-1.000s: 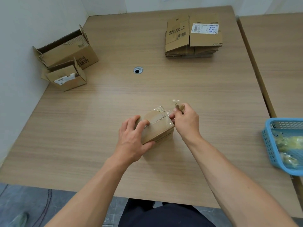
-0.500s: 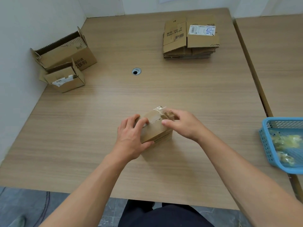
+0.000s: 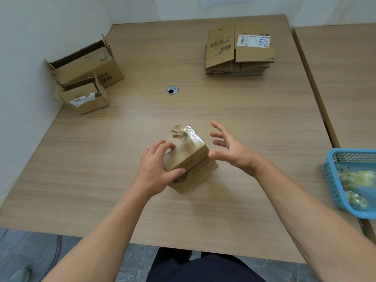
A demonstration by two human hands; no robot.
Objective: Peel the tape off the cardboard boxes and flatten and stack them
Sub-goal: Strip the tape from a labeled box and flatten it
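A small taped cardboard box (image 3: 193, 163) sits tilted near the middle of the wooden table (image 3: 244, 123). Clear tape (image 3: 190, 135) wraps its far end, with a crumpled loose end sticking up at the far corner. My left hand (image 3: 155, 169) grips the box's near left side, fingers over the top and thumb on the front face. My right hand (image 3: 232, 148) hovers just right of the box with fingers spread, holding nothing. A stack of flattened boxes (image 3: 238, 49) lies at the far right of the table.
Two opened cardboard boxes, a large one (image 3: 85, 66) and a small one (image 3: 85, 99), stand against the left wall. A blue plastic basket (image 3: 333, 180) with crumpled tape sits at the right edge. A cable hole (image 3: 172, 89) is in the table.
My right hand has let go of the tape end and pulled back to the right with fingers spread. The box has turned and tilted under my left hand.
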